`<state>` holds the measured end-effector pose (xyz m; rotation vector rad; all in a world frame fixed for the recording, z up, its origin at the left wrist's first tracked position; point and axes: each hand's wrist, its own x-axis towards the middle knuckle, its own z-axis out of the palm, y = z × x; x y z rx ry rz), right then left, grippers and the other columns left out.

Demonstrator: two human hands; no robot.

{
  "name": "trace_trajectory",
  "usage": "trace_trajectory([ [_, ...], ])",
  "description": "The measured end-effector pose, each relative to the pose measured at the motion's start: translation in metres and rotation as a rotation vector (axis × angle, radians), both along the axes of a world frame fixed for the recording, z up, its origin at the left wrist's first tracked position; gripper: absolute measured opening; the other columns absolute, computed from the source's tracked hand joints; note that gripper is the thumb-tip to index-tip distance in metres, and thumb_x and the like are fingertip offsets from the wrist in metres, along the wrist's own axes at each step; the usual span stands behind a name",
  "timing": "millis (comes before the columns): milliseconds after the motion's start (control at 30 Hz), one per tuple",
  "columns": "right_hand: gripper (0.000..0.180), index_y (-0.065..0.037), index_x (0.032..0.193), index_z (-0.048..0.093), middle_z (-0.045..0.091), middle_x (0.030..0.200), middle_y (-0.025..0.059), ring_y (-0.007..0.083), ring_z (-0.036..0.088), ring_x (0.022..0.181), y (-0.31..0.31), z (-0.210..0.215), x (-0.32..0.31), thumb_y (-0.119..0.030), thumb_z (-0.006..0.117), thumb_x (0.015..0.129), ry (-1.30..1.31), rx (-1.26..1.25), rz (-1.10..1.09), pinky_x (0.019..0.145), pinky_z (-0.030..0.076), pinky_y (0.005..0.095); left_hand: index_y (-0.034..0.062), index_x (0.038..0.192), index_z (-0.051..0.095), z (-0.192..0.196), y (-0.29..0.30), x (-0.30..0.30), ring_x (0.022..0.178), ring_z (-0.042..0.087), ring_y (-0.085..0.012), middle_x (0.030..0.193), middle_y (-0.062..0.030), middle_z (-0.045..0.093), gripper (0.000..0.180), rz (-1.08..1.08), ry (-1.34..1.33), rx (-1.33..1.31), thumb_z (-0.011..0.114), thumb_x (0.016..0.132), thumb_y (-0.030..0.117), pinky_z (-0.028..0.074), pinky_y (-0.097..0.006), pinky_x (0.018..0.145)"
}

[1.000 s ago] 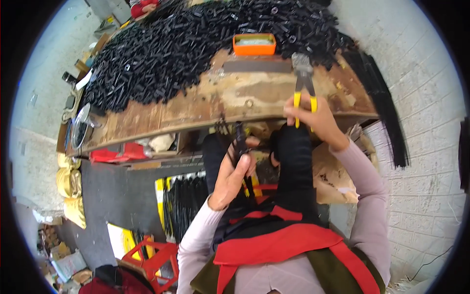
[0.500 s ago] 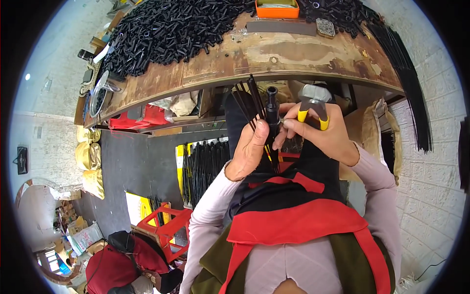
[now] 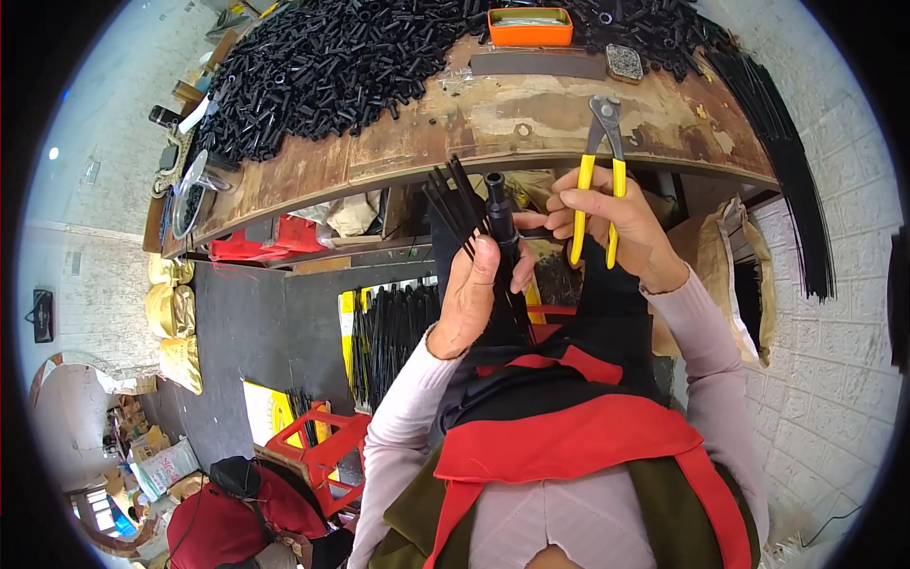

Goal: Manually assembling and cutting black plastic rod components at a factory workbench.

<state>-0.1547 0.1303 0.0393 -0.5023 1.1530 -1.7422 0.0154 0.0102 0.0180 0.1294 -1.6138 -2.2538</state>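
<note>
My left hand [image 3: 466, 299] is closed around a black collared tube [image 3: 500, 211] and a bunch of thin black ribs [image 3: 453, 204], which look like part of an umbrella frame. The ribs fan out above the thumb, and their lower ends run down over my lap. In my right hand [image 3: 626, 228] are end-cutting pincers [image 3: 607, 119] with yellow handles. Their jaws point up toward the table edge, apart from the tube, and the handles are spread. My right fingertips reach toward the tube; whether they touch it or hold a small part, I cannot make out.
A wooden table [image 3: 408, 152] ahead bears a heap of black tube pieces [image 3: 322, 81], an orange box [image 3: 531, 33] and a small patterned tin [image 3: 624, 63]. Long black rods [image 3: 796, 190] hang off its right side. Left on the floor lie black bundles [image 3: 393, 332] and a red stool [image 3: 327, 446].
The pincers have swung upright and away from the tube, now showing full length. My left hand, with tube and ribs, has shifted a little left; my right hand has drawn away from it.
</note>
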Motion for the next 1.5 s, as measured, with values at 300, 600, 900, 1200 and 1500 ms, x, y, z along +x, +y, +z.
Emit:
trace_trajectory([
  [300, 0.019, -0.003, 0.102, 0.059, 0.064, 0.093, 0.0076, 0.0176, 0.066, 0.081, 0.009, -0.012, 0.01, -0.017, 0.066, 0.091, -0.1, -0.039, 0.07, 0.07, 0.053, 0.0271, -0.0055, 0.134, 0.044, -0.002, 0.002, -0.016, 0.064, 0.044, -0.009, 0.073, -0.0008, 0.048, 0.073, 0.041, -0.019, -0.019, 0.034, 0.1, 0.058, 0.037, -0.023, 0.061],
  [600, 0.024, 0.0, 0.103, 0.056, 0.06, 0.085, 0.0071, 0.0173, 0.066, 0.069, 0.003, -0.004, 0.044, -0.023, 0.059, 0.096, 0.114, -0.149, 0.016, 0.065, 0.046, 0.0253, -0.0125, 0.14, 0.03, 0.006, 0.003, -0.019, 0.068, 0.047, -0.0109, 0.071, -0.001, 0.047, 0.088, -0.056, 0.013, -0.062, 0.033, 0.096, 0.064, 0.039, -0.024, 0.062],
  [900, 0.029, 0.002, 0.108, 0.055, 0.06, 0.082, 0.0069, 0.0181, 0.066, 0.065, 0.0, 0.008, 0.051, -0.024, 0.059, 0.096, 0.077, -0.09, 0.028, 0.063, 0.046, 0.0244, -0.0123, 0.139, 0.031, 0.007, 0.003, -0.012, 0.068, 0.046, -0.0107, 0.072, -0.0005, 0.047, 0.089, -0.031, 0.015, -0.089, 0.034, 0.096, 0.065, 0.037, -0.024, 0.061],
  [1200, 0.02, 0.0, 0.101, 0.056, 0.06, 0.08, 0.0073, 0.018, 0.065, 0.063, -0.001, 0.001, 0.054, -0.019, 0.059, 0.096, 0.191, -0.152, -0.043, 0.061, 0.047, 0.0246, -0.0089, 0.141, 0.033, 0.009, 0.007, -0.01, 0.07, 0.047, -0.0086, 0.077, -0.0001, 0.05, 0.083, 0.012, -0.012, -0.094, 0.037, 0.097, 0.062, 0.039, -0.023, 0.063],
  [1500, 0.017, 0.0, 0.097, 0.057, 0.057, 0.099, 0.0094, 0.0161, 0.066, 0.067, -0.017, -0.024, 0.047, 0.004, 0.069, 0.085, 0.659, -0.456, -0.338, 0.059, 0.054, 0.0269, -0.006, 0.146, 0.028, 0.005, 0.0, -0.007, 0.064, 0.042, -0.0081, 0.075, 0.0005, 0.048, 0.086, -0.069, -0.026, -0.046, 0.039, 0.096, 0.063, 0.037, -0.024, 0.059],
])
